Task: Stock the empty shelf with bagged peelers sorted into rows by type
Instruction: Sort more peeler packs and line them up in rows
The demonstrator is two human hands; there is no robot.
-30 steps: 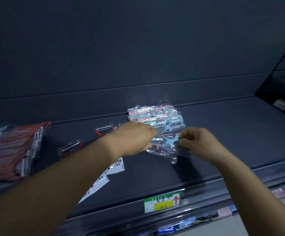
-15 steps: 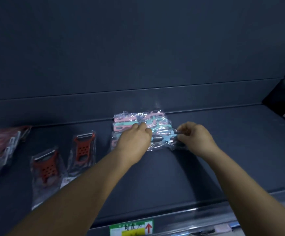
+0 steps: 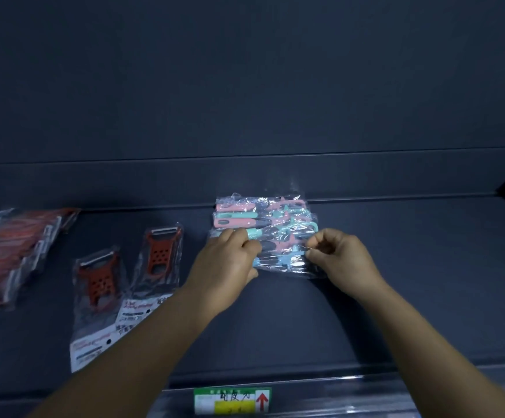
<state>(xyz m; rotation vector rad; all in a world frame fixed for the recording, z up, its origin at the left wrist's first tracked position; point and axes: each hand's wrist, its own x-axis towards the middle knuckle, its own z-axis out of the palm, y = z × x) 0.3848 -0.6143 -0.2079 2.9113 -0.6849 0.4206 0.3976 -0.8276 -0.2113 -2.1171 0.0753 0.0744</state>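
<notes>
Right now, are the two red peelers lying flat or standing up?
Lying flat: both red peelers rest in their bags on the shelf.

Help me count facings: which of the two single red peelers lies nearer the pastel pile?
The right-hand red peeler, lying farther back on the shelf, beside the left hand. The other red peeler lies further left and nearer the front edge.

Dark shelf point(image 3: 395, 297), bagged peelers point(image 3: 263, 233)
</notes>
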